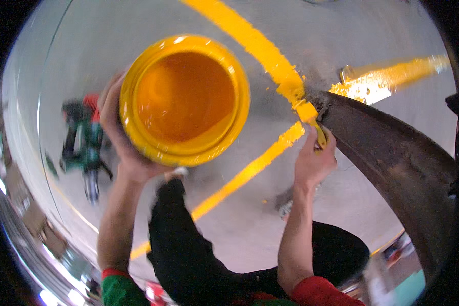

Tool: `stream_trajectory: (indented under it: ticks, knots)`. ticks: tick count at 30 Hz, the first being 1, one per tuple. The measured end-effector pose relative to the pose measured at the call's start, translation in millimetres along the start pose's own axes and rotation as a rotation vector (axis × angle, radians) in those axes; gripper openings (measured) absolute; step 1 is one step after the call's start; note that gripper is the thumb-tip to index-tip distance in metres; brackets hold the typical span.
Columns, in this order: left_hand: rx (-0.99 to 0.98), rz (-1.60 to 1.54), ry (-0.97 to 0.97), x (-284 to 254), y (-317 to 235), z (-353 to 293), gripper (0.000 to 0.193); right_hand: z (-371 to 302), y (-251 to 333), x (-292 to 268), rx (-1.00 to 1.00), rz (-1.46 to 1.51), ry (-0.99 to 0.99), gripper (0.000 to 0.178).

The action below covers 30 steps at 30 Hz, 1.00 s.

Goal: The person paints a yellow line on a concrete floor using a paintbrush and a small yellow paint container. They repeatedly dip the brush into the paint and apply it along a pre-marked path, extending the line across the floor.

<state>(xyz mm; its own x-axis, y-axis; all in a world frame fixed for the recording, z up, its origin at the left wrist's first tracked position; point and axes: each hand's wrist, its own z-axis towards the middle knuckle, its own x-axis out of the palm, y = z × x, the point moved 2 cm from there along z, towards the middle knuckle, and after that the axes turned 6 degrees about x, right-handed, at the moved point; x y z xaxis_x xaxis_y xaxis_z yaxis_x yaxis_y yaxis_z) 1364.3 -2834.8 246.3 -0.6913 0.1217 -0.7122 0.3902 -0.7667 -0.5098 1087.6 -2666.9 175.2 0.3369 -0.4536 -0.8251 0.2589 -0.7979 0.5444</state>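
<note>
Head view: holds the can (241, 94) of yellow paint (186, 97) in the left hand (116, 135), with fingers curled round its side. Pinches the brush (308, 112) in the right hand (315, 162), beside the beam (387, 148). Seems well along, with the upper stripe (260, 48) and lower stripe (245, 176) laid; apparently leaves a small break between them, and ragged edges. Looks yellow-coated at bristles and handle, glossy at the can's rim.

One paint can (184, 153), one brush (308, 113)
</note>
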Motion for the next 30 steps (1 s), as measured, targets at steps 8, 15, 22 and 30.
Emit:
stream_trajectory:
  ticks: [8, 15, 22, 30]
  knots:
    - [0.012, -0.255, 0.097, 134.7, 111.1, -7.0, 0.132, 0.7, -51.4, 64.8, -0.048, -0.061, -0.374, 0.027]
    - [0.072, -0.403, 0.276, 168.2, 105.6, -8.6, 0.127, -1.5, -37.4, 84.9, -0.026, -0.109, -0.299, 0.024]
    - [0.033, -0.483, 0.327, 180.0, 105.2, -25.4, 0.12, -3.1, -47.6, 81.0, -0.124, -0.004, -0.441, 0.024]
    - [0.061, -0.463, 0.298, 172.5, 98.9, -34.8, 0.118, -5.9, -48.8, 74.8, -0.216, 0.048, -0.508, 0.024]
